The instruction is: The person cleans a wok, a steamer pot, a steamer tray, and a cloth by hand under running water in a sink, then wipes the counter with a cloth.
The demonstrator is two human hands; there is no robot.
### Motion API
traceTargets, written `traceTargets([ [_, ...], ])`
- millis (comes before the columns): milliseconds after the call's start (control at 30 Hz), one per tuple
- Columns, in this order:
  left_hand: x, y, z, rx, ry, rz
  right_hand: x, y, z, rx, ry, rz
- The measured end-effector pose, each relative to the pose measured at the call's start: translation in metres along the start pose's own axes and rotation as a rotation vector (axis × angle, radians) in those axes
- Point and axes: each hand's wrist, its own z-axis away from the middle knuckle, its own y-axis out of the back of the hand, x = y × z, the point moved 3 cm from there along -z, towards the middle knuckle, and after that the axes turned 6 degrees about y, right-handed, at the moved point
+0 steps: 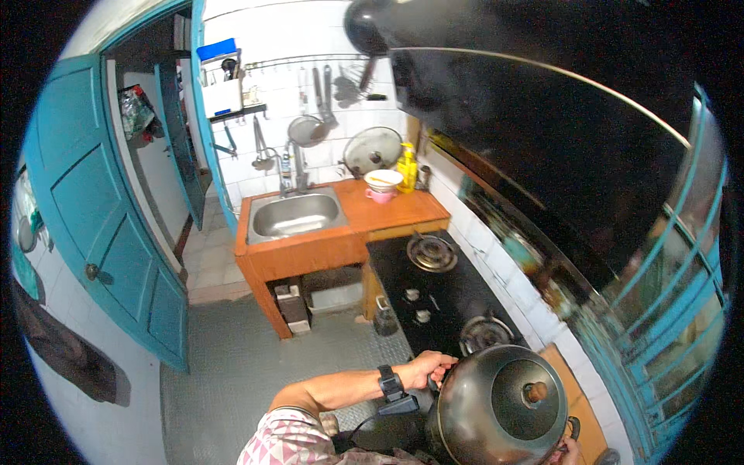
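Note:
A large dark metal cooking pot (465,418) sits at the lower right, covered by a domed lid (465,378) with a glass centre and a round brown knob (535,392). By its left-side handle, my left hand (429,369) grips the pot; a black band circles that wrist. At the opposite handle (574,428), my right hand (567,452) is partly cut off by the pot and the picture's lower edge, its fingers on the handle. Just beyond the pot lies the near burner (486,336) of a black gas stove (401,279). What is under the pot is hidden.
Farther along the stove is another burner (432,253). Past it, a wooden counter (401,203) holds a steel sink (296,214), stacked bowls (383,181) and a yellow pump bottle (408,168). A blue door (110,209) stands ajar at left. Window bars (674,232) flank the right.

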Motion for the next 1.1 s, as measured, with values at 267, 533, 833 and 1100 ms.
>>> traceTargets([
  [267, 0.126, 0.166, 0.088, 0.015, -0.217, 0.008, 0.087, -0.153, -0.104, -0.170, -0.104, -0.014],
  [533, 0.221, 0.328, 0.202, 0.287, -0.419, 0.354, 0.126, -0.449, -0.177, -0.475, -0.073, 0.141],
  [833, 0.266, 0.493, 0.299, 0.616, -0.692, 0.522, 0.232, -0.748, -0.225, -0.998, -0.289, 0.195],
  [1100, 0.273, 0.598, 0.311, 0.846, -0.795, 0.675, 0.296, -0.911, -0.236, -1.182, -0.344, 0.408],
])
